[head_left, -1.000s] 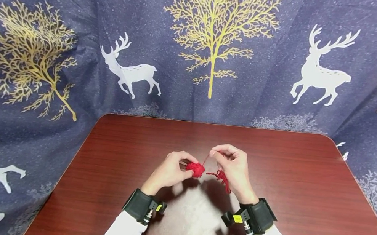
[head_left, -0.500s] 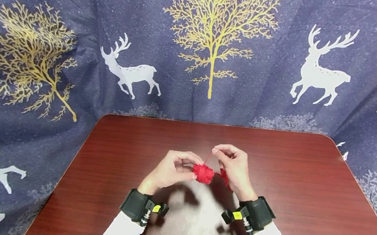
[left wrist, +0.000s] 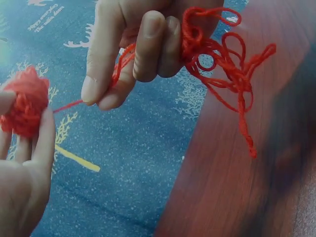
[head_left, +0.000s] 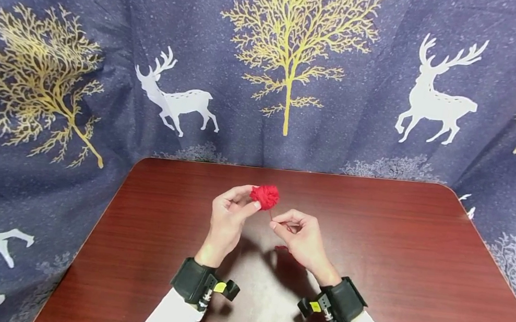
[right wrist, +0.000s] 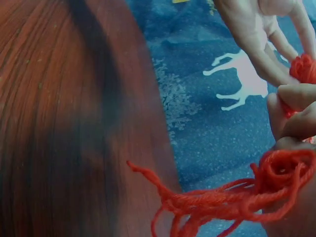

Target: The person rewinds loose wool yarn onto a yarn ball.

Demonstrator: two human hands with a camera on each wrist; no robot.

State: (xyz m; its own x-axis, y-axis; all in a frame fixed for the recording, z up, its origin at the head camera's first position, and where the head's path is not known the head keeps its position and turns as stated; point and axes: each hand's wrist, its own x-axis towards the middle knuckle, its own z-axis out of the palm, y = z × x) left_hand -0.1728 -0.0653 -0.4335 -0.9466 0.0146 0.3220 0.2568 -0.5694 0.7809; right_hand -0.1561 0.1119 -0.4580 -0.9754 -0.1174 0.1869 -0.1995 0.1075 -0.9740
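Observation:
My left hand (head_left: 225, 224) pinches a small ball of red yarn (head_left: 265, 197) between thumb and fingers, held above the table. A thin strand runs taut from the ball to my right hand (head_left: 304, 241), whose thumb and index fingertips pinch it. In the left wrist view, a loose bundle of red yarn (left wrist: 224, 64) with loops and a free tail hangs from the right hand's curled lower fingers. The right wrist view shows that tangled yarn (right wrist: 222, 197) close up, with the ball (right wrist: 303, 69) partly hidden behind fingers.
A reddish-brown wooden table (head_left: 164, 198) lies beneath both hands. Behind it hangs a dark blue cloth (head_left: 266, 78) printed with white deer and golden trees. Each wrist wears a black band (head_left: 193, 282) with a small camera.
The left hand has carried the yarn ball up and away, from the right hand's left side to above it. The right hand has dropped slightly and moved left, still pinching the strand.

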